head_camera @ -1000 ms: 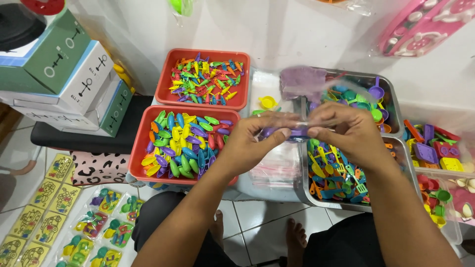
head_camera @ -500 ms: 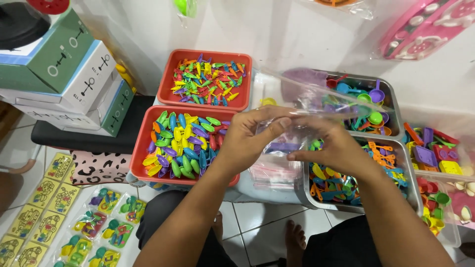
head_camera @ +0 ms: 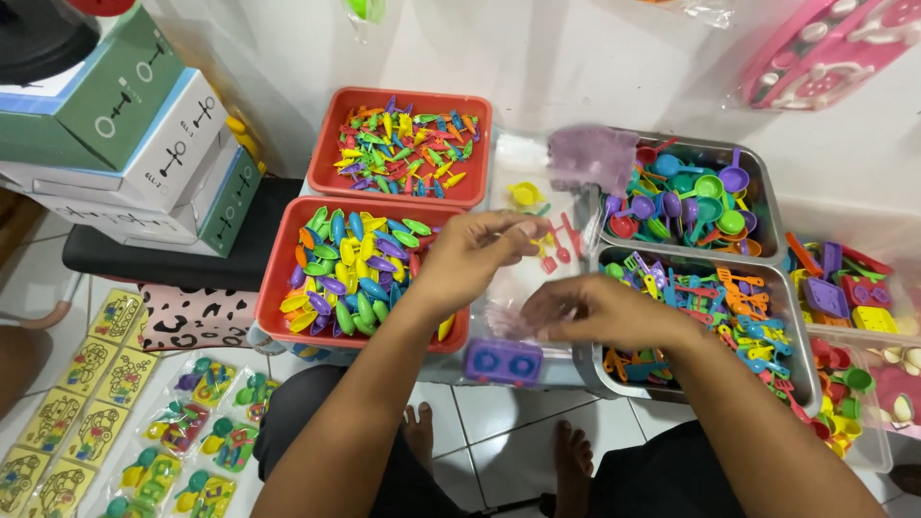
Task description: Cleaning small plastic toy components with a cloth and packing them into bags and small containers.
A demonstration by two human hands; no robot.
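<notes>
Since half a second ago, both hands have dropped apart from the clear bag they pinched together, and a purple toy block (head_camera: 504,363) now lies at 6 o'clock of them on the front edge of the low surface.

At 3 o'clock, the biggest container, a steel tray (head_camera: 798,376), holds mixed toy spatulas and forks in blue, orange and green. Behind it, at 1 o'clock, a second steel tray (head_camera: 760,179) holds little round scoops and ladles. At 9 o'clock, a red tray (head_camera: 271,288) is heaped with leaf-shaped pieces in many colours; the smaller red tray (head_camera: 320,158) at 11 o'clock holds thin, bright utensils.

A stack of clear zip bags (head_camera: 537,321) lies between the trays. The right hand (head_camera: 585,312) rests flat on that stack, fingers loose, grasping nothing I can see. The left hand (head_camera: 477,251) hovers above, fingertips pinched on a clear bag (head_camera: 556,245) with small red pieces inside.
</notes>
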